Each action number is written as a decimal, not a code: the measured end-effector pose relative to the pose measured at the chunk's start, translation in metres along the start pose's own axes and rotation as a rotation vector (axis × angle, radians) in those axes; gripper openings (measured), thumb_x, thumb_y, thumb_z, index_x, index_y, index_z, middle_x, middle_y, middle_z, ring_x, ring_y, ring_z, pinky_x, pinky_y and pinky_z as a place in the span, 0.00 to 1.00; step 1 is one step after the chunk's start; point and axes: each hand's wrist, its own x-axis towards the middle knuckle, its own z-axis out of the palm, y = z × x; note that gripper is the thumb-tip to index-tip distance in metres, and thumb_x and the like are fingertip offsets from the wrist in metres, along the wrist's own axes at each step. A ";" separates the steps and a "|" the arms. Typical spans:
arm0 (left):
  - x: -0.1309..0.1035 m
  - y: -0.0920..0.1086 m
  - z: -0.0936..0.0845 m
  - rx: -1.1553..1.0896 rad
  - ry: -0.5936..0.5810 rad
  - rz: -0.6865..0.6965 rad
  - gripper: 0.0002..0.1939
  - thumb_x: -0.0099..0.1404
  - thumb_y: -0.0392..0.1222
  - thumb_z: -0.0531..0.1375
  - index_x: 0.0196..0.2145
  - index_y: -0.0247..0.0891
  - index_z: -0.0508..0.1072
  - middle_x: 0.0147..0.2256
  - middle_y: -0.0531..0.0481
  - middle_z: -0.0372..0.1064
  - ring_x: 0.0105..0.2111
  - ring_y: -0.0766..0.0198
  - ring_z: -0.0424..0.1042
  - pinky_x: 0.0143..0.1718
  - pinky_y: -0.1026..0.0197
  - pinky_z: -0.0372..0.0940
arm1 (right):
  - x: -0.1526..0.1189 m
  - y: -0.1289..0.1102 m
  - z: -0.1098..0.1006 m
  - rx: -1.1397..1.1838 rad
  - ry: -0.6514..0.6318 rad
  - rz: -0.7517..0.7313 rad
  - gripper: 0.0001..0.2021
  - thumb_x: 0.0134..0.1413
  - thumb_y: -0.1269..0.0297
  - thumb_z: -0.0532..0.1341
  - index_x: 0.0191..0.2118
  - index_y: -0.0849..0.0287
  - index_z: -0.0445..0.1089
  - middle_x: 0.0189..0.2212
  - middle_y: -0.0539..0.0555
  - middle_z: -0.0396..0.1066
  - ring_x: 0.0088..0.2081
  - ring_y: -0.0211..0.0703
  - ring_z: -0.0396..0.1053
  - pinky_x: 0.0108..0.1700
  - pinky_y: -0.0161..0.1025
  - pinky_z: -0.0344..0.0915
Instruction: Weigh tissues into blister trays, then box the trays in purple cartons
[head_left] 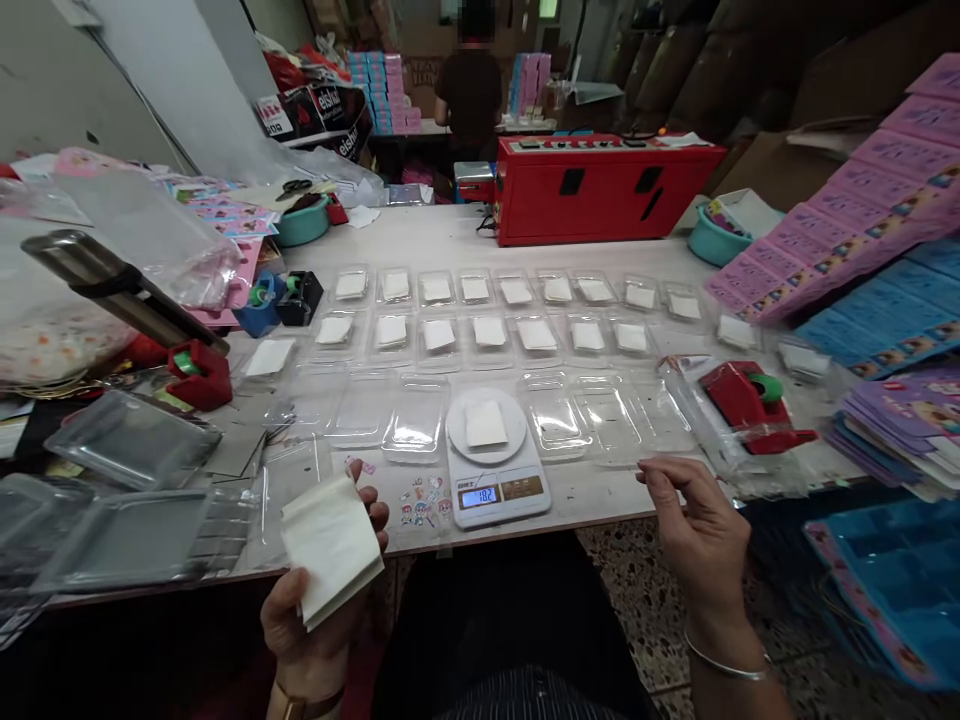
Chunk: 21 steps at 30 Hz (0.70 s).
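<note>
My left hand [315, 620] grips a stack of square cream-white paper sheets [334, 545], held above the table's front edge at left. Thumb lies on the near side, and the fingers show behind. A white digital kitchen scale [499, 500] stands in front of me, its display reading 18.2. On its round plate rests a small pile of white paper sheets [486, 424]. To the right of the scale, my right hand [697, 530] hovers near the table edge with fingers curled and thumb against the index finger; nothing shows in it. Clear plastic trays [416, 425] lie on both sides of the scale.
Two rows of clear trays with white sheet piles [491, 331] cross the table. Red tape dispensers [750, 405] [199, 375], a metal flask [97, 275], a red machine [600, 190] and stacked pink boxes [847, 210] surround them. A person [470, 95] is at the back.
</note>
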 end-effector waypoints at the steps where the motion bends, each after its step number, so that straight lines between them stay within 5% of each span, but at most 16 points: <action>1: 0.000 -0.001 0.002 0.009 -0.015 -0.001 0.63 0.46 0.34 0.70 0.71 0.40 0.39 0.53 0.37 0.72 0.51 0.49 0.74 0.50 0.53 0.73 | 0.001 -0.001 -0.001 0.004 0.011 -0.011 0.06 0.62 0.62 0.62 0.35 0.56 0.75 0.33 0.52 0.72 0.39 0.46 0.71 0.44 0.44 0.67; 12: 0.004 -0.012 -0.001 -0.007 -0.134 -0.126 0.54 0.55 0.34 0.68 0.71 0.47 0.42 0.58 0.39 0.70 0.54 0.51 0.73 0.56 0.54 0.68 | 0.000 -0.001 0.006 0.005 -0.025 0.016 0.06 0.62 0.62 0.62 0.35 0.56 0.74 0.32 0.52 0.71 0.35 0.45 0.70 0.39 0.42 0.67; 17: 0.007 -0.022 -0.004 -0.054 -0.065 -0.190 0.51 0.56 0.37 0.67 0.70 0.51 0.46 0.61 0.44 0.67 0.55 0.51 0.72 0.57 0.54 0.68 | 0.011 -0.017 0.040 0.072 -0.306 -0.066 0.06 0.64 0.65 0.60 0.35 0.55 0.72 0.30 0.52 0.71 0.34 0.44 0.70 0.38 0.40 0.66; 21: 0.014 -0.036 0.005 0.020 0.005 -0.227 0.39 0.52 0.39 0.70 0.61 0.45 0.67 0.53 0.44 0.75 0.47 0.52 0.78 0.49 0.57 0.73 | 0.010 -0.041 0.069 0.219 -0.489 -0.010 0.09 0.65 0.64 0.59 0.32 0.56 0.71 0.28 0.51 0.70 0.32 0.41 0.68 0.36 0.38 0.65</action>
